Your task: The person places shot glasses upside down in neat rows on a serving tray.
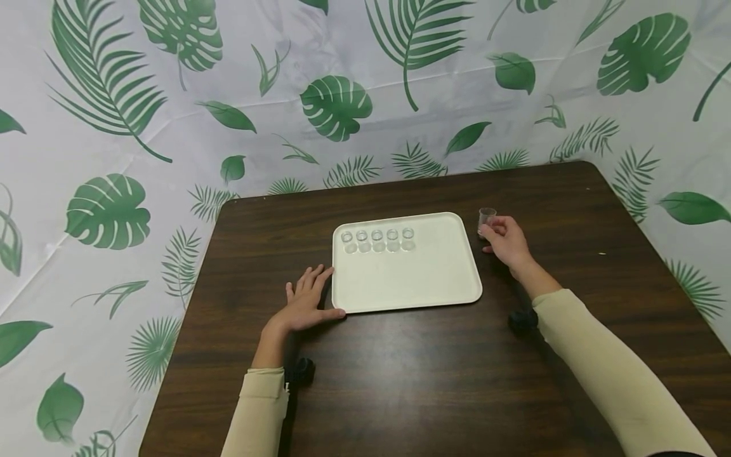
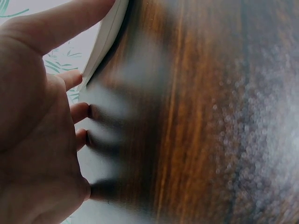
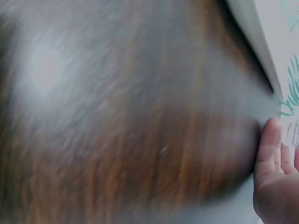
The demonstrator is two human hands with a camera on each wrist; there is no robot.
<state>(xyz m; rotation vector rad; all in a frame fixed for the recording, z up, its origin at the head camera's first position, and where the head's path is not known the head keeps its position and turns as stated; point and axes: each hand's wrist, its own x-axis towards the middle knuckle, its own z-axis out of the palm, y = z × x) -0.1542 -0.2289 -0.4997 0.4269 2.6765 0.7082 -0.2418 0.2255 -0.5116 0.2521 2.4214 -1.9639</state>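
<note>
A cream rectangular tray [image 1: 405, 279] lies on the dark wooden table. Several small clear cups [image 1: 377, 236] stand in one row along its far left part. My left hand [image 1: 305, 308] has its fingers spread at the tray's left edge, with the thumb at the near left corner; in the left wrist view the same hand [image 2: 37, 116] shows its fingertips down at the table. To the right of the tray, my right hand [image 1: 507, 242] pinches a small clear plastic cup [image 1: 487, 219] held upright. The right wrist view shows only part of that hand [image 3: 275, 172], with the cup hidden.
The wooden table [image 1: 394, 368] reaches out on all sides of the tray. Behind it hangs a white cloth [image 1: 257, 133] printed with green leaves. A black wrist camera [image 1: 299, 371] sits under the left wrist, another [image 1: 522, 320] under the right.
</note>
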